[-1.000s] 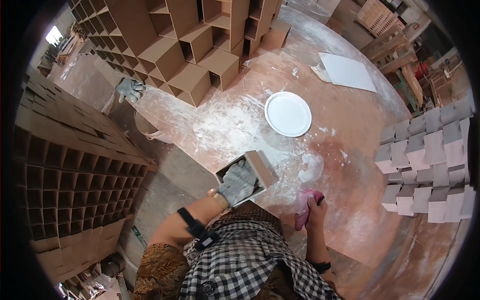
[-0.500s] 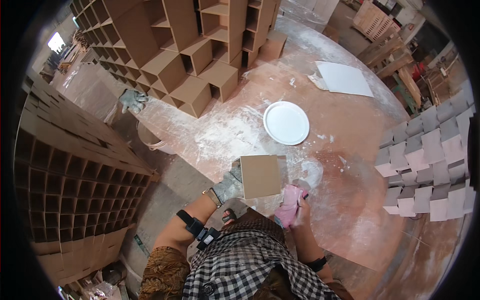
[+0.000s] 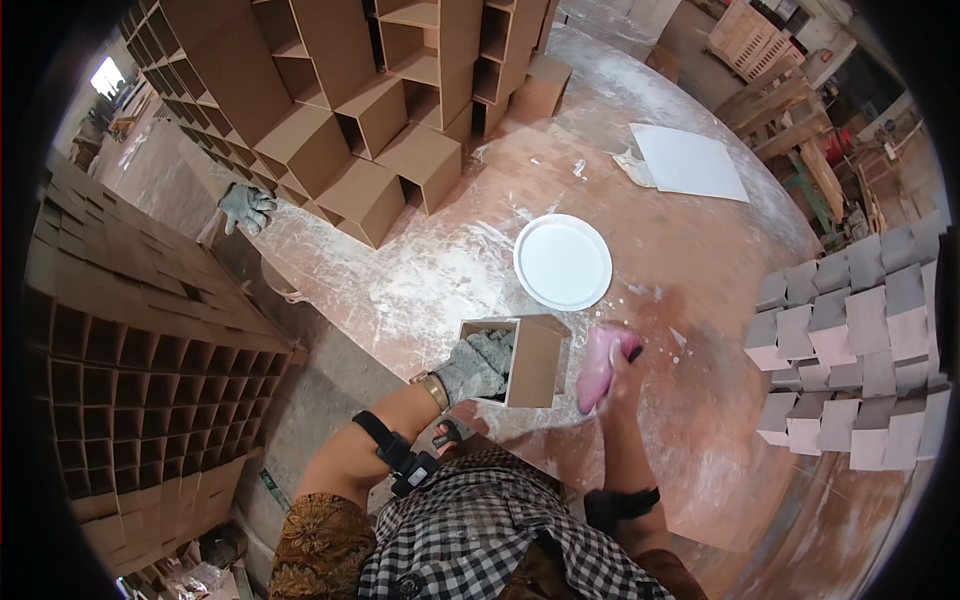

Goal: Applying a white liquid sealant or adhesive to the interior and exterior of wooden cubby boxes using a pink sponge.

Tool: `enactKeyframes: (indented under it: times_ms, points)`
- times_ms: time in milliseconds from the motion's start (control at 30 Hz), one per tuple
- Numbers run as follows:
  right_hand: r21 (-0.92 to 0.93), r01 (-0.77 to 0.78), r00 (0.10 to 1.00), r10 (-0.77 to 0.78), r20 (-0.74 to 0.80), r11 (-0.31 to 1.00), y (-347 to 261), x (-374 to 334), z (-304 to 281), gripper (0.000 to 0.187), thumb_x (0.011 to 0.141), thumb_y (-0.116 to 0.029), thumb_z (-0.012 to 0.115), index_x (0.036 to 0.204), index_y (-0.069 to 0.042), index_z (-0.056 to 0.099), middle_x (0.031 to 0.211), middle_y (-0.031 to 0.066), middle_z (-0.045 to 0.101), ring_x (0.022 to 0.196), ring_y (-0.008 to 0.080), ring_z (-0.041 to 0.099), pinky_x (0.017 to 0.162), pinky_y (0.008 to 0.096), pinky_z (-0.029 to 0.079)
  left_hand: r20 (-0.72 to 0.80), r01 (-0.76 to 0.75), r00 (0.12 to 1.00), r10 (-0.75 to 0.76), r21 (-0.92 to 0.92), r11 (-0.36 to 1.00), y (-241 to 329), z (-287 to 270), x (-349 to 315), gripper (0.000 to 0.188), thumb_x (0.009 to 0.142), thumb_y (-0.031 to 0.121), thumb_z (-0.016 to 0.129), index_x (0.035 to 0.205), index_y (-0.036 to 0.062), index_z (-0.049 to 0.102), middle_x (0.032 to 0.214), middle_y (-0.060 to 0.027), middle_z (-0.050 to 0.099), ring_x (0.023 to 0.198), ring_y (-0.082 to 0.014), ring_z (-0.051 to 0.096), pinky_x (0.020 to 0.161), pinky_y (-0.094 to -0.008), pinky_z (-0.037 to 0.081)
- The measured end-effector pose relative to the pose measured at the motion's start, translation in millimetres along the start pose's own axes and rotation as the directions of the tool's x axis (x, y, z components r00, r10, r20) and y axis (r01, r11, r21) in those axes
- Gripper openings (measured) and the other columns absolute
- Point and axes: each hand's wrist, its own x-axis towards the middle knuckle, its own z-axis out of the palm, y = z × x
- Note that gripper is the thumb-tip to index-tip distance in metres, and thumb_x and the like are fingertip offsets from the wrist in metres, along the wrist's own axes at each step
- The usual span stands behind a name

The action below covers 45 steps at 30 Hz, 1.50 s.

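Observation:
My left hand (image 3: 474, 367), in a grey knit glove, reaches into the open side of a small brown cardboard box (image 3: 538, 365) and holds it from within; the fingertips are partly hidden by its walls. Just right of the box, my right hand (image 3: 622, 366) grips a soft pink pad (image 3: 597, 372), perhaps a cloth or sponge, with a dark bit at its edge. Pad and box are slightly apart. Beyond the box, a round white tray-like lid (image 3: 563, 262) lies on the powder-smeared table (image 3: 455, 260).
Brown open boxes (image 3: 367, 195) are stacked at the far left, a grey glove (image 3: 246, 208) beside them. Another box stack (image 3: 130, 350) stands left, whitish boxes (image 3: 850, 330) at right. A white sheet (image 3: 690, 160) lies toward the back right.
The box has turned so its open side with my left hand inside now shows. My right hand with the pink pad has moved slightly right and away from me.

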Motion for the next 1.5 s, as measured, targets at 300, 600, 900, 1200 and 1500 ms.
enactKeyframes:
  times_ms: [300, 600, 900, 1200, 1500]
  points:
    - [-0.889, 0.454, 0.838, -0.312, 0.447, -0.057, -34.5, 98.3, 77.0, 0.017, 0.073, -0.017, 0.059, 0.083, -0.004, 0.061, 0.078, 0.017, 0.061, 0.074, 0.0333, 0.06, 0.063, 0.042, 0.047, 0.159, 0.094, 0.985, -0.071, -0.143, 0.985, 2.0, -13.9, 3.1, 0.056, 0.075, 0.042, 0.055, 0.115, 0.0036, 0.049, 0.107, -0.019, 0.057, 0.087, -0.0332, 0.06, 0.073, -0.042, 0.049]
    - [-0.917, 0.324, 0.939, -0.197, 0.282, 0.232, -26.7, 116.2, 68.6, 0.026, 0.075, -0.025, 0.056, 0.087, -0.002, 0.061, 0.083, 0.0206, 0.061, 0.081, 0.0371, 0.059, 0.07, 0.0431, 0.046, -0.073, 0.08, 0.993, -0.095, -0.19, 0.979, -3.9, 22.6, -5.0, 0.053, 0.077, 0.04, 0.054, 0.116, 0.0049, 0.049, 0.108, -0.0177, 0.056, 0.086, -0.0319, 0.06, 0.069, -0.0418, 0.049]
    - [-0.895, 0.445, 0.874, -0.21, 0.438, -0.015, -25.7, 84.0, 61.3, 0.019, 0.072, -0.015, 0.059, 0.087, -0.004, 0.062, 0.079, 0.0179, 0.062, 0.077, 0.0363, 0.059, 0.066, 0.0428, 0.046, 0.038, 0.133, 0.991, -0.128, -0.203, 0.97, -2.3, 10.9, -3.2, 0.054, 0.079, 0.039, 0.051, 0.119, 0.0033, 0.046, 0.109, -0.0203, 0.056, 0.084, -0.0333, 0.06, 0.071, -0.0435, 0.05]
    - [-0.715, 0.127, 0.982, 0.017, 0.19, 0.687, -36.1, 31.4, 13.3, 0.022, 0.07, -0.004, 0.06, 0.092, -0.006, 0.062, 0.079, 0.011, 0.061, 0.073, 0.0228, 0.059, 0.065, 0.0332, 0.046, -0.075, 0.009, 0.997, -0.021, -0.162, 0.987, -4.5, 11.9, -5.2, 0.062, 0.075, 0.045, 0.056, 0.121, 0.0032, 0.047, 0.114, -0.0184, 0.054, 0.095, -0.0324, 0.058, 0.079, -0.0415, 0.047]
    - [-0.447, 0.832, 0.549, -0.376, 0.746, 0.328, -24.0, -33.8, 38.1, 0.032, 0.071, 0.0, 0.062, 0.103, -0.001, 0.057, 0.093, 0.0155, 0.061, 0.085, 0.0273, 0.059, 0.076, 0.0329, 0.045, 0.036, 0.125, 0.992, -0.12, -0.17, 0.977, -0.7, 5.3, -3.9, 0.057, 0.075, 0.039, 0.057, 0.118, 0.0039, 0.047, 0.11, -0.019, 0.056, 0.095, -0.0317, 0.058, 0.078, -0.0427, 0.048]
